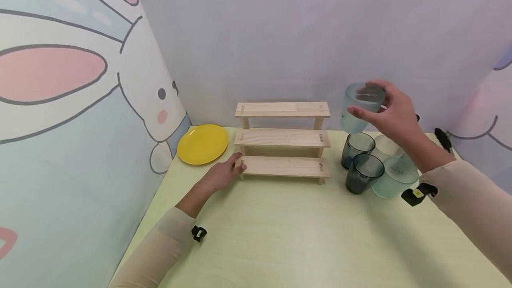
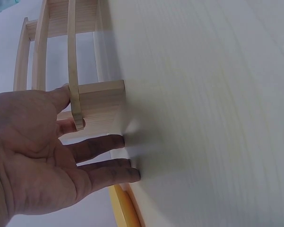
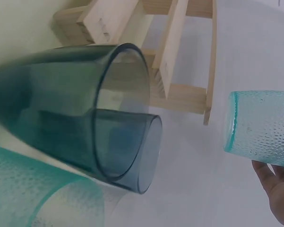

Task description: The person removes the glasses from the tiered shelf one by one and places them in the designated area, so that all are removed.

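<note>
In the head view my right hand (image 1: pixel 394 110) grips a pale blue cup (image 1: pixel 354 121) in the air, above and behind two dark grey-blue glasses. Its pebbled wall shows in the right wrist view, where the cup (image 3: pixel 262 125) has fingers (image 3: pixel 264 177) against its side. My left hand (image 1: pixel 222 174) is at the left end of the lowest step of a three-step wooden shelf (image 1: pixel 284 166). From the left wrist, thumb and index finger pinch the board's end (image 2: pixel 75 101); the other fingers reach down to the tabletop.
A yellow plate (image 1: pixel 203 145) lies left of the shelf, by the rabbit-painted wall. Right of the shelf stand the front dark glass (image 1: pixel 362 179), the rear dark glass (image 1: pixel 356 148) and a pale green textured cup (image 1: pixel 394 181). A black object (image 1: pixel 443 139) is behind the right forearm.
</note>
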`<action>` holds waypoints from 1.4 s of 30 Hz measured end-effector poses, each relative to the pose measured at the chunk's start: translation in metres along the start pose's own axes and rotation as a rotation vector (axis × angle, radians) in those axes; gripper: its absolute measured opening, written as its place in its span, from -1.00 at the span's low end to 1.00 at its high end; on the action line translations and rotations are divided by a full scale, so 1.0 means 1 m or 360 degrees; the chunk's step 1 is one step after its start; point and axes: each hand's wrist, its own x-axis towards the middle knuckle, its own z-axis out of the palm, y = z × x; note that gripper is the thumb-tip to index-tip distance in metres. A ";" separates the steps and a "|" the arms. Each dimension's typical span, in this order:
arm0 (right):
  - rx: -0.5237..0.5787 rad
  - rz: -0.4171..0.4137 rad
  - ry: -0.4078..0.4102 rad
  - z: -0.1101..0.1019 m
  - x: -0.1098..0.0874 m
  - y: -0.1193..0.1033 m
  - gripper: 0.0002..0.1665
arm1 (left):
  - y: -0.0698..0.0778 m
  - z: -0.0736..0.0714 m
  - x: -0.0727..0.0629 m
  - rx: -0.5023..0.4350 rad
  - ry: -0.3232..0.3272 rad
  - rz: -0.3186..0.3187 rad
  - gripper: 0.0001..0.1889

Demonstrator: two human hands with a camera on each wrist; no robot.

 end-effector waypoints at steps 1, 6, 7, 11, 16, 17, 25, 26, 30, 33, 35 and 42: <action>-0.0024 0.0008 0.0002 -0.002 -0.002 0.002 0.01 | 0.000 0.001 0.000 0.0001 -0.0002 0.0006 -0.23; -0.0078 0.0017 0.0008 -0.009 -0.013 0.013 0.01 | -0.002 0.002 0.000 0.0001 0.0007 0.0028 -0.24; -0.0084 0.0020 0.0008 -0.011 -0.015 0.015 0.01 | -0.002 0.002 0.000 0.0000 0.0012 0.0032 -0.24; -0.0116 0.0032 0.0021 -0.018 -0.025 0.023 0.02 | -0.003 0.002 0.000 -0.0001 0.0026 0.0042 -0.25; -0.0176 0.0069 0.0023 -0.027 -0.037 0.034 0.02 | -0.004 0.003 0.001 0.0004 0.0014 0.0048 -0.26; -0.0184 0.0078 0.0017 -0.028 -0.039 0.036 0.03 | -0.004 0.003 0.001 0.0001 0.0014 0.0050 -0.26; -0.0185 0.0114 0.0012 -0.039 -0.055 0.054 0.03 | -0.004 0.002 0.001 -0.0026 0.0019 0.0053 -0.25; -0.0169 0.0111 0.0009 -0.040 -0.057 0.056 0.03 | -0.004 0.002 0.001 -0.0026 0.0020 0.0053 -0.25; -0.0149 0.0084 0.0023 -0.045 -0.066 0.064 0.00 | -0.004 0.002 0.001 -0.0030 0.0025 0.0052 -0.25; -0.0158 0.0089 0.0051 -0.050 -0.073 0.071 0.01 | -0.004 0.002 0.001 -0.0030 0.0025 0.0053 -0.25; -0.0166 0.0113 0.0062 -0.053 -0.078 0.075 0.04 | -0.004 0.001 0.001 -0.0033 0.0025 0.0053 -0.25; -0.0255 0.0166 0.0112 -0.065 -0.090 0.083 -0.03 | -0.002 0.001 0.000 -0.0044 0.0015 0.0049 -0.26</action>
